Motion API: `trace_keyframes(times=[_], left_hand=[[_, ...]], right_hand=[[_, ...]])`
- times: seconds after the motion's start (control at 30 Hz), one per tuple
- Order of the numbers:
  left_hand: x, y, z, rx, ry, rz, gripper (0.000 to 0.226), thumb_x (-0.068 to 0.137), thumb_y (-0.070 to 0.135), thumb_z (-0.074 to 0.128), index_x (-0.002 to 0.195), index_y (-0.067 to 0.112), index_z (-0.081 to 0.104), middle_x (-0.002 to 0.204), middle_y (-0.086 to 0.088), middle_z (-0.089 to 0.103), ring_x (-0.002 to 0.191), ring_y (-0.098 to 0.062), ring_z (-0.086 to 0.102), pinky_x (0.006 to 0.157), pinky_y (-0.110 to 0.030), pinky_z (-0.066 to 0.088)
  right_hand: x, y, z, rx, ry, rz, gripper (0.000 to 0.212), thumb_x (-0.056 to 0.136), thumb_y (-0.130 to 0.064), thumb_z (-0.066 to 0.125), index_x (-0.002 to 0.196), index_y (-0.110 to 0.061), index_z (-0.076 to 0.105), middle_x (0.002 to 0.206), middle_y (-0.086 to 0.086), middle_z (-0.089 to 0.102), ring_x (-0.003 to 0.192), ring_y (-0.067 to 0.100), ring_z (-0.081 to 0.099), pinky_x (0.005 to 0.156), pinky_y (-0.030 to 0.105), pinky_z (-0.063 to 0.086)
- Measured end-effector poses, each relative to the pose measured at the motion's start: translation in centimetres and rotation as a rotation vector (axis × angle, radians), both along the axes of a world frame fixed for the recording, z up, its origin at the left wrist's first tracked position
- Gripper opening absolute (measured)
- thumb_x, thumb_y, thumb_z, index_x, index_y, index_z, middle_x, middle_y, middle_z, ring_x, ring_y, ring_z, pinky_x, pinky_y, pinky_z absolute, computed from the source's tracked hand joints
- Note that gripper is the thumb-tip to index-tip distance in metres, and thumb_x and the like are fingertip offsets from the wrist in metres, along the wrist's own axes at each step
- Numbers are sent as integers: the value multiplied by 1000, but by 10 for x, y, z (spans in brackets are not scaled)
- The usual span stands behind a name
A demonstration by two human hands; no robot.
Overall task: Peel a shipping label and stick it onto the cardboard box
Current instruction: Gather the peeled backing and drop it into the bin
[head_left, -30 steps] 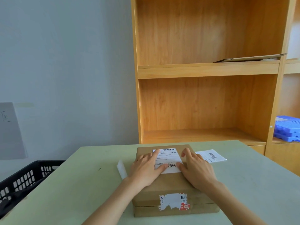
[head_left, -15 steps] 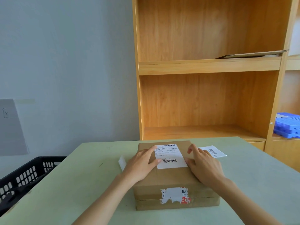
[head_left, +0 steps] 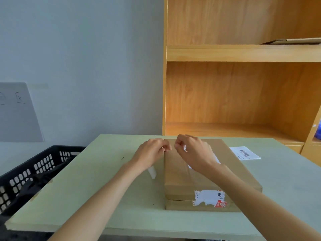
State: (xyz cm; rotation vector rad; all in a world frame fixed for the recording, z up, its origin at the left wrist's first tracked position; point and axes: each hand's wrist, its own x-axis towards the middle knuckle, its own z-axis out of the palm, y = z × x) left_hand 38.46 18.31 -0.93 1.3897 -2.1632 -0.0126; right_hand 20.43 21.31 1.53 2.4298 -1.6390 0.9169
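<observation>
The cardboard box (head_left: 180, 178) lies on the pale green table (head_left: 107, 188), with a torn old sticker (head_left: 209, 197) on its front face. The white shipping label (head_left: 217, 160) lies on the box top and is mostly hidden under my right hand (head_left: 192, 152). My left hand (head_left: 152, 151) hovers at the box's far left corner. Both hands have curled fingers, their tips nearly meeting above that corner. I see nothing held in either.
A white backing strip (head_left: 152, 172) lies on the table just left of the box. Another label sheet (head_left: 245, 153) lies to the box's right. A black plastic crate (head_left: 34, 173) stands at the table's left. Wooden shelves (head_left: 243, 54) rise behind.
Both hands left the label's sides and came together over the box's far left corner, with fingers curling in. The view has shifted to the left.
</observation>
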Motion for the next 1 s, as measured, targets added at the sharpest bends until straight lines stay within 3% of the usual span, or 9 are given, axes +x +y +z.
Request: trace_keyframes(times=[0.1, 0.23, 0.33, 0.47, 0.6, 0.7, 0.83, 0.93, 1.0], left_hand=[[25, -12, -3, 7, -80, 68, 27, 91, 4, 47, 93, 23, 65, 99, 7, 71, 96, -22, 65, 75, -40, 53], [62, -34, -23, 134, -280, 103, 49, 90, -5, 45, 123, 27, 61, 131, 2, 59, 130, -22, 47, 90, -34, 43], [79, -44, -36, 255, -448, 63, 70, 95, -4, 45, 151, 35, 32, 165, 8, 18, 153, -29, 5, 120, -42, 18], [84, -53, -47, 386, -478, 48, 61, 102, 18, 47, 154, 40, 22, 167, 8, -1, 153, -31, -12, 123, -48, 0], [91, -60, -59, 231, -396, 54, 40, 98, 28, 55, 138, 28, 53, 158, 8, 35, 153, -26, 10, 121, -43, 13], [99, -58, -58, 39, -301, 68, 21, 89, 29, 67, 108, 23, 71, 117, 8, 69, 131, -21, 49, 106, -35, 34], [107, -50, -45, -194, -271, 166, 7, 88, 28, 66, 82, 24, 68, 80, 6, 72, 92, -23, 66, 90, -35, 42], [105, -41, -30, -382, -228, 234, 10, 88, 16, 65, 82, 23, 61, 72, 7, 66, 81, -22, 66, 100, -40, 41], [97, -33, -17, -468, -205, 268, 15, 87, 6, 64, 83, 21, 60, 70, 7, 63, 77, -22, 65, 106, -45, 38]], right_hand=[[38, -9, -3, 70, 43, 104, 23, 96, -37, 48, 105, -23, 63, 107, -3, 63, 103, 22, 57, 73, 33, 42], [81, -27, -14, 136, 498, 82, 42, 95, -40, 51, 134, -23, 52, 135, 5, 50, 130, 27, 40, 107, 41, 30], [104, -42, -25, 214, 799, -4, 58, 92, -48, 54, 141, -16, 47, 144, 8, 46, 138, 28, 32, 115, 48, 16], [120, -58, -35, 323, 1008, -75, 61, 91, -51, 56, 142, -18, 47, 149, 7, 44, 146, 29, 21, 118, 55, -4], [123, -61, -38, 289, 911, -51, 40, 102, -37, 41, 135, -18, 51, 135, 7, 56, 138, 29, 37, 119, 54, -4], [123, -57, -35, 210, 794, -47, 28, 102, -22, 41, 123, -15, 58, 123, 7, 62, 125, 27, 51, 118, 47, 11], [120, -51, -22, 101, 640, -54, 25, 92, -1, 53, 113, -14, 58, 111, 7, 64, 109, 29, 61, 96, 36, 37], [114, -46, -6, 31, 479, -61, 29, 87, 6, 54, 105, -16, 53, 90, 5, 61, 92, 31, 61, 75, 32, 35], [105, -40, 6, -41, 387, -63, 31, 87, 6, 51, 107, -17, 53, 93, 6, 65, 91, 32, 63, 69, 33, 30]])
